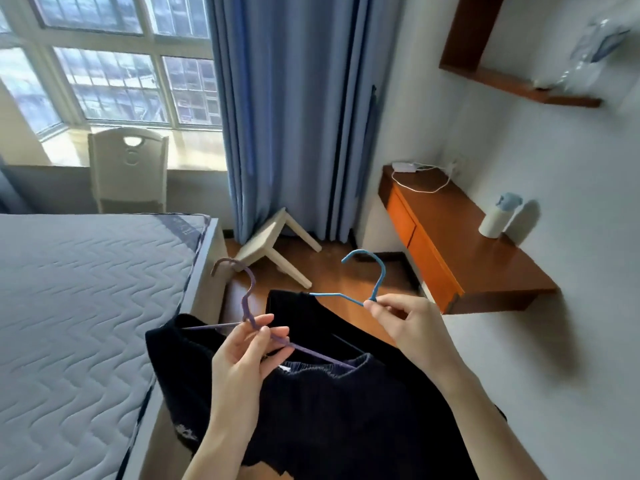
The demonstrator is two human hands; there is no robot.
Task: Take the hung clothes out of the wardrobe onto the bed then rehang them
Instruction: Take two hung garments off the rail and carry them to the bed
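The fingers point(266, 320) of the left hand point(239, 358) were pinched on the neck of a purple hanger point(250, 296), thumb against fingertips, just below its hook. The right hand point(408, 327) did the same to a blue hanger point(375, 285), thumb and forefinger closed on the wire where hook meets shoulder, the other fingers loosely curled beneath. From both hangers drooped dark clothes point(329, 417), held in the air in front of the person, beside the bed point(86, 289) but not yet on its bare mattress. The cloth looked soft and limp, light enough for a pinch, though it seemed liable to slide off the thin arms if a hanger tipped. The wire looked springy rather than stiff, so the neck struck me as the sound place to grip. A white stool point(273, 247) lay tipped over on the floor beyond.
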